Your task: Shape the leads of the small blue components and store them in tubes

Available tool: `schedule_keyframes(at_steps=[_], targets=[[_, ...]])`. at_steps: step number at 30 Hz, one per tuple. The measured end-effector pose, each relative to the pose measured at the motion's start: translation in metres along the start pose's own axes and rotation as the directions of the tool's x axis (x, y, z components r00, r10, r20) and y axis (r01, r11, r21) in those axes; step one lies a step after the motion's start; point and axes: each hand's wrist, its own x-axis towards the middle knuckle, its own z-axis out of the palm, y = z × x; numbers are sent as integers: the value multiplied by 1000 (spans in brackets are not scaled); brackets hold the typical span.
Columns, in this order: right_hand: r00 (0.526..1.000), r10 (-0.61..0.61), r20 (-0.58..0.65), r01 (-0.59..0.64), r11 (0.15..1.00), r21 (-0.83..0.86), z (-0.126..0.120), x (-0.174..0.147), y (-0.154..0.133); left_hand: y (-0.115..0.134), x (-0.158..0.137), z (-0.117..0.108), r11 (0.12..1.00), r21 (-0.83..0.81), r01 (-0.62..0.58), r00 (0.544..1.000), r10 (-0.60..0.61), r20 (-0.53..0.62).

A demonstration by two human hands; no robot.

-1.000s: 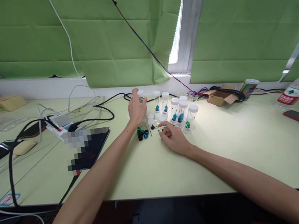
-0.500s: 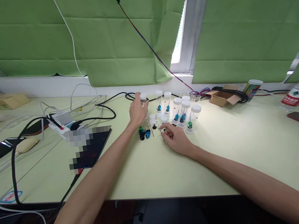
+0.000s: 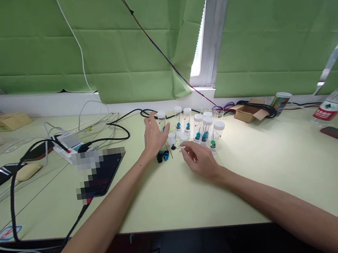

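The left hand (image 3: 157, 138) is spread, its fingers reaching along the left side of a clear tube with a white cap (image 3: 161, 114) and its thumb standing out on the near side; the grip is not closed around the tube, though whether a fingertip touches it is hard to tell. This tube stands upright at the back left of the cluster on the pale table (image 3: 166, 198), with a small blue piece (image 3: 164, 128) visible low inside. The right hand (image 3: 201, 161) is loosely curled, its fingertips near some thin wire-like bits; whether it pinches one cannot be made out. The step in hand appears to be handling that back-left tube, while the right hand waits over the small parts. Near the left wrist lie black-and-blue parts (image 3: 162, 156), with a thin dark rod (image 3: 171, 151) just beside them. Other white-capped tubes stand close by on the right, one of them holding a green piece (image 3: 213, 143). Shifting the tube from here would call for closing thumb and fingers around it; leaving it standing would call for drawing the fingers straight back without tipping it.
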Motion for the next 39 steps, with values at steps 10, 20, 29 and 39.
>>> schedule_keyframes(at_steps=[10,20,29,39], targets=[[780,-322,-536,141,926,-351,-61,42,13,2,-40,-24,917,-184,-354,935,347,-71],[773,-128,-621,-156,911,-381,-109,56,89,9,-45,-24,904,-220,-366,926,377,5],[952,-62,-298,-69,909,-411,-103,43,120,6,-45,-23,903,-223,-368,923,384,35],[975,-56,-213,-32,921,-389,-103,42,118,5,-46,-21,900,-237,-365,919,389,62]])
